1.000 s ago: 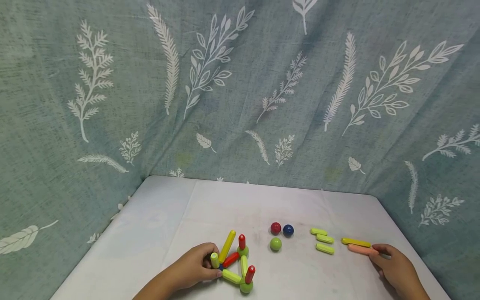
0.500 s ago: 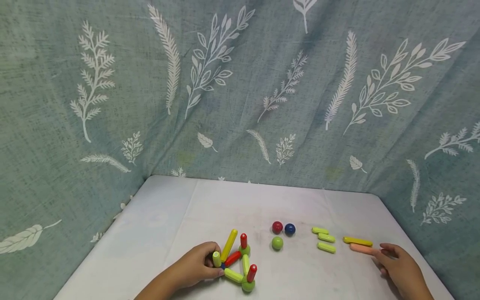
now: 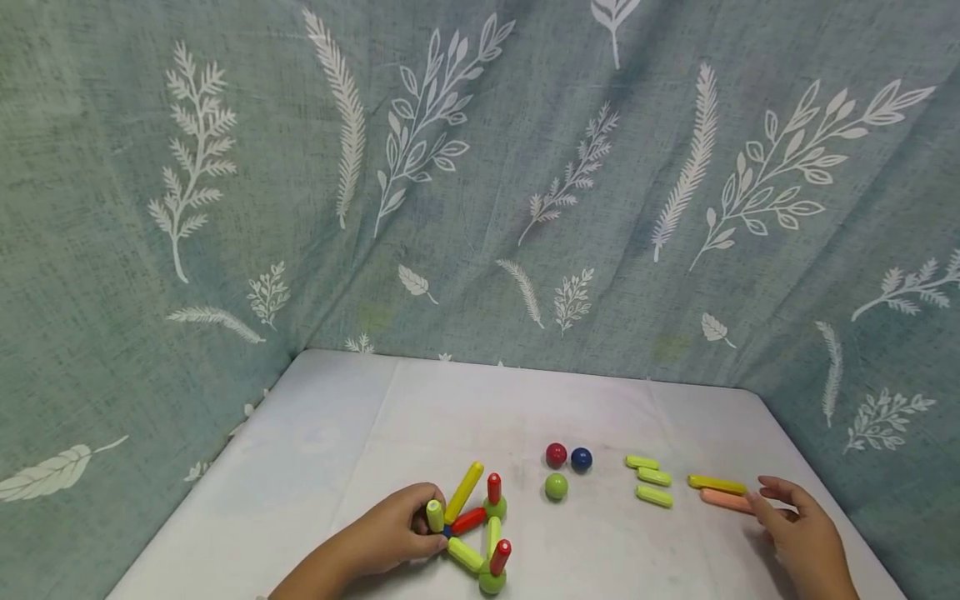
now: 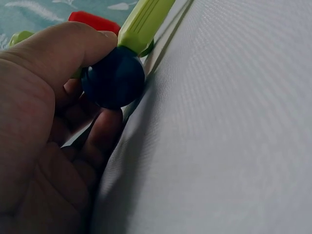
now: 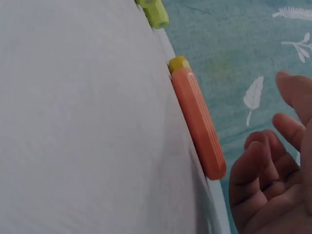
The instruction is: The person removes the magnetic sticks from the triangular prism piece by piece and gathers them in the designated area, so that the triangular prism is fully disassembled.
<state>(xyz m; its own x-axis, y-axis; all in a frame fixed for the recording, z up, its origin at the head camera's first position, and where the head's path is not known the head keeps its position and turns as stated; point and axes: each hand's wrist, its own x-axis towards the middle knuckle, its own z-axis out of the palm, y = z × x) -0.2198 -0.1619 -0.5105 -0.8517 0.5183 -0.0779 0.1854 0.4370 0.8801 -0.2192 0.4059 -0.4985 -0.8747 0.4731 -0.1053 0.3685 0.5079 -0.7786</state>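
Pinching: left hand, thumb and a fingertip on opposite sides of the dark blue ball.
Build: lower centre of head view; rod triangle of one red and two yellow-green rods, cornered by the dark blue ball and two green balls.
Uprights: red rod on each green ball; yellow rod and short yellow-green rod at the blue corner.
Right hand: lower right, fingers parted and loosely bent, just beside the orange rod, gap showing in wrist view.
Beside orange: loose yellow rod.
Loose greens: three short rods, right of centre.
Loose balls: red, blue, green, below centre.
Backdrop: leaf-print cloth behind white table.
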